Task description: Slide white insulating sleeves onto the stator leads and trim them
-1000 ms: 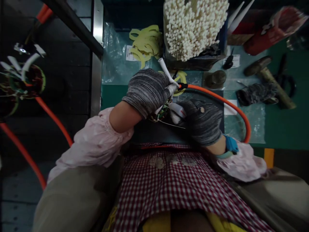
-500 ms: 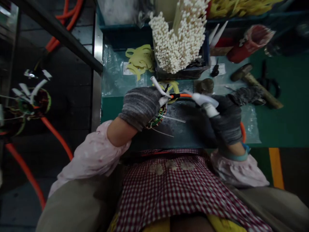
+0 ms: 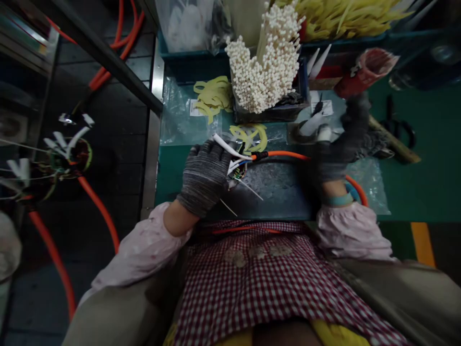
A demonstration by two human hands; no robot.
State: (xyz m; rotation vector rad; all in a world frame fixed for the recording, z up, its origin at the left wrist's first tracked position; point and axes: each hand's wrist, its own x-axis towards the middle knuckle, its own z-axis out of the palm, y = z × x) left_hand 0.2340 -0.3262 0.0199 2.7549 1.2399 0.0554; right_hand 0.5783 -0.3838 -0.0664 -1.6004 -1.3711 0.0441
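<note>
My left hand (image 3: pixel 207 178), in a grey striped glove, is closed over a round wired part (image 3: pixel 236 174), most of which it hides. White sleeves (image 3: pixel 228 145), thin loose strands and an orange cable (image 3: pixel 288 154) with a black wrap come out of this part. The cable runs right, passing under my right hand (image 3: pixel 338 144). That hand is gloved with a pale-covered thumb tip; it is blurred, thumb and fingers apart. A white pointed tool (image 3: pixel 311 125) lies by the thumb, apparently out of the grip. Yellow strips (image 3: pixel 252 137) lie behind the wired part.
Behind stands a box of white-tipped sticks (image 3: pixel 261 72), with a blue bin (image 3: pixel 194 62) beyond. A hammer (image 3: pixel 396 140), black scissors (image 3: pixel 396 122) and a red cup (image 3: pixel 365 72) are at right. Similar wired parts (image 3: pixel 77 154) with orange cables stand at left, beyond the table's metal edge.
My right hand has moved up and away from the wired part, and its fingers have spread from the white pointed tool. My left hand stays on the part, its fingers now lying flatter.
</note>
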